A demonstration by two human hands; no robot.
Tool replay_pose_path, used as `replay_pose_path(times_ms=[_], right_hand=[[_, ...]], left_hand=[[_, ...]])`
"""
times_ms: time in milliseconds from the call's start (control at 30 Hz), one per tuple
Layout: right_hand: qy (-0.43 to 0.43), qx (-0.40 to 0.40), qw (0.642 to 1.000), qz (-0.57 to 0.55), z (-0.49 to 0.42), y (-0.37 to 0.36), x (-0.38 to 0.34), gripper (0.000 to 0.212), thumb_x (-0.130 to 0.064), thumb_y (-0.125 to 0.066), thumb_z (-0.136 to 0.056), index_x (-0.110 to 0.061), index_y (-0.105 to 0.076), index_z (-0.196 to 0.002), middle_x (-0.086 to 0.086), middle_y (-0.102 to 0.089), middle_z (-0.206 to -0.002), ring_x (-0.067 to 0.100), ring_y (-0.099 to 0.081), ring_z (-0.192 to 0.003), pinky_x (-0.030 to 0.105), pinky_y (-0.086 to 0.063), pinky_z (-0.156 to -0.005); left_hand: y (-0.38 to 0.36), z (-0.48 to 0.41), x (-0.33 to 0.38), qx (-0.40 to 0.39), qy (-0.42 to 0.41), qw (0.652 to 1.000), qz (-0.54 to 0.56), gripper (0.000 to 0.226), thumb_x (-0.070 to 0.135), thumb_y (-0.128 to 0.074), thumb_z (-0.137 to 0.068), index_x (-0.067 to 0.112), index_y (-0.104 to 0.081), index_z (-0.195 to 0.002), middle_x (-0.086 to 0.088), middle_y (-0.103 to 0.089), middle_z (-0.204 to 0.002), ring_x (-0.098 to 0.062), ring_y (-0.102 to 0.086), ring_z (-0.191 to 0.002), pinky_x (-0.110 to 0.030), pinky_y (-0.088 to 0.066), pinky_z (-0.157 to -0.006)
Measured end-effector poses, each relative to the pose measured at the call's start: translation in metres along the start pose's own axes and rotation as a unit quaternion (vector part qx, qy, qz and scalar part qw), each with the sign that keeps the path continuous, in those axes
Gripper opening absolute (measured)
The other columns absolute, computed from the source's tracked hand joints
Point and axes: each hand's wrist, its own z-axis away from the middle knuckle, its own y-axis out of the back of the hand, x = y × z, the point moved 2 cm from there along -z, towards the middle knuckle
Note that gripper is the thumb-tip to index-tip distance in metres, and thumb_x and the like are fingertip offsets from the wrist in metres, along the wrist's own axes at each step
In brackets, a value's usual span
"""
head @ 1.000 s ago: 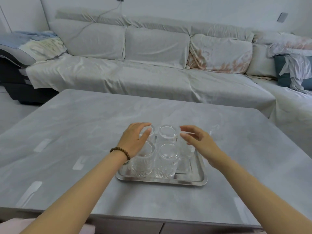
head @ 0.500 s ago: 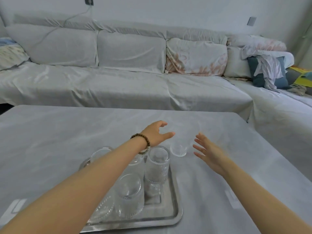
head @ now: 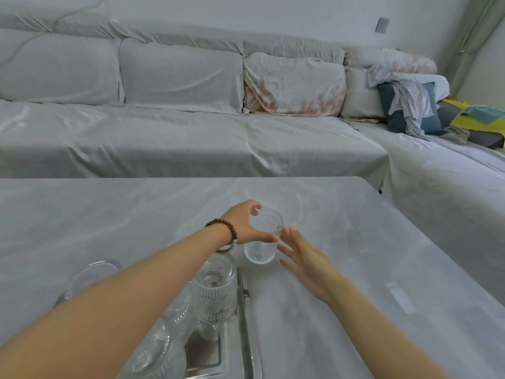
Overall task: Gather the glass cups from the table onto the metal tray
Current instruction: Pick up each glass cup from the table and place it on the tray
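A clear ribbed glass cup [head: 262,242] stands on the grey table [head: 341,269] just beyond the metal tray [head: 246,318]. My left hand [head: 243,222], with a bead bracelet at the wrist, wraps around this cup's upper part. My right hand [head: 303,258] is open, fingers spread, right beside the cup on its right. On the tray stand several ribbed glass cups: one upright near the right rim [head: 214,291], one at the front [head: 155,351], one at the left [head: 90,274]. My left forearm hides part of the tray.
A grey covered sofa [head: 191,138] runs along the table's far edge and turns down the right side. Cushions and crumpled clothes [head: 407,105] lie at its right corner. The table's right edge slants down toward me.
My left hand has reached forward and closed around the lone cup beyond the tray. My right hand has moved in next to that cup. The view has shifted right and closer.
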Motion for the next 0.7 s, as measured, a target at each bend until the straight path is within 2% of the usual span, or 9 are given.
replay_pose_path(times_ms=[67, 133, 200, 233, 333, 433, 567, 700], right_hand=[[0.014, -0.013, 1.0, 0.016, 0.004, -0.003, -0.007, 0.042, -0.058, -0.043, -0.085, -0.042, -0.049, -0.123, -0.021, -0.053, -0.128, 0.005, -0.048, -0.122, 0.036, -0.031, -0.11], [0.034, -0.024, 0.998, 0.037, 0.012, -0.008, -0.017, 0.033, -0.06, -0.041, -0.086, -0.051, -0.048, -0.117, -0.025, -0.05, -0.129, 0.004, -0.044, -0.125, 0.035, -0.028, -0.111], [0.055, -0.03, 0.997, 0.054, 0.021, -0.013, -0.03, 0.028, -0.059, -0.039, -0.088, -0.056, -0.048, -0.115, -0.03, -0.049, -0.126, 0.002, -0.042, -0.126, 0.034, -0.027, -0.11], [0.068, -0.03, 0.995, 0.063, 0.026, -0.015, -0.036, 0.032, -0.061, -0.042, -0.086, -0.055, -0.048, -0.117, -0.03, -0.05, -0.128, 0.003, -0.042, -0.129, 0.034, -0.027, -0.111], [0.102, -0.034, 0.992, 0.071, 0.042, -0.021, -0.055, 0.056, -0.063, -0.052, -0.077, -0.045, -0.047, -0.13, -0.018, -0.053, -0.135, 0.012, -0.049, -0.129, 0.037, -0.035, -0.111], [0.105, -0.059, 0.992, 0.038, 0.062, -0.037, -0.07, 0.054, -0.052, -0.052, -0.083, -0.035, -0.047, -0.134, -0.008, -0.06, -0.131, 0.017, -0.063, -0.115, 0.039, -0.047, -0.102], [0.098, -0.092, 0.991, -0.014, 0.089, -0.061, -0.081, 0.059, -0.047, -0.059, -0.078, -0.026, -0.05, -0.133, 0.003, -0.061, -0.131, 0.026, -0.064, -0.113, 0.042, -0.05, -0.098], [0.095, -0.109, 0.989, -0.025, 0.113, -0.083, -0.087, 0.054, -0.043, -0.059, -0.079, -0.022, -0.054, -0.129, 0.008, -0.065, -0.126, 0.026, -0.066, -0.109, 0.039, -0.054, -0.092]], left_hand=[[0.006, 0.007, 0.003, 0.017, -0.009, 0.999, 0.03, 0.093, 0.049, -0.081, -0.058, 0.02, -0.039, -0.135, 0.0, -0.049, -0.135, -0.018, -0.053, -0.114, -0.037, -0.045, -0.101], [0.017, 0.017, 0.01, 0.042, -0.027, 0.996, 0.071, 0.091, 0.047, -0.081, -0.058, 0.02, -0.04, -0.135, 0.001, -0.05, -0.133, -0.017, -0.055, -0.111, -0.033, -0.047, -0.097], [0.032, 0.032, 0.02, 0.067, -0.042, 0.989, 0.127, 0.089, 0.046, -0.081, -0.058, 0.021, -0.042, -0.134, 0.003, -0.051, -0.129, -0.015, -0.059, -0.105, -0.03, -0.052, -0.089], [0.04, 0.041, 0.025, 0.079, -0.047, 0.983, 0.156, 0.087, 0.046, -0.08, -0.06, 0.022, -0.043, -0.134, 0.005, -0.051, -0.126, -0.013, -0.06, -0.103, -0.029, -0.054, -0.084], [0.062, 0.07, 0.035, 0.093, -0.05, 0.962, 0.253, 0.082, 0.046, -0.078, -0.06, 0.023, -0.046, -0.131, 0.008, -0.052, -0.123, -0.01, -0.059, -0.106, -0.024, -0.057, -0.073], [0.077, 0.098, 0.034, 0.075, -0.032, 0.934, 0.349, 0.088, 0.051, -0.081, -0.055, 0.021, -0.048, -0.131, -0.002, -0.053, -0.131, -0.018, -0.059, -0.113, -0.031, -0.059, -0.076], [0.086, 0.134, 0.023, 0.067, -0.018, 0.901, 0.428, 0.083, 0.05, -0.078, -0.057, 0.02, -0.048, -0.129, -0.007, -0.055, -0.131, -0.029, -0.057, -0.117, -0.031, -0.058, -0.073], [0.082, 0.165, 0.009, 0.054, -0.025, 0.873, 0.485, 0.086, 0.05, -0.08, -0.056, 0.018, -0.048, -0.129, -0.011, -0.056, -0.13, -0.031, -0.06, -0.114, -0.031, -0.057, -0.075]])
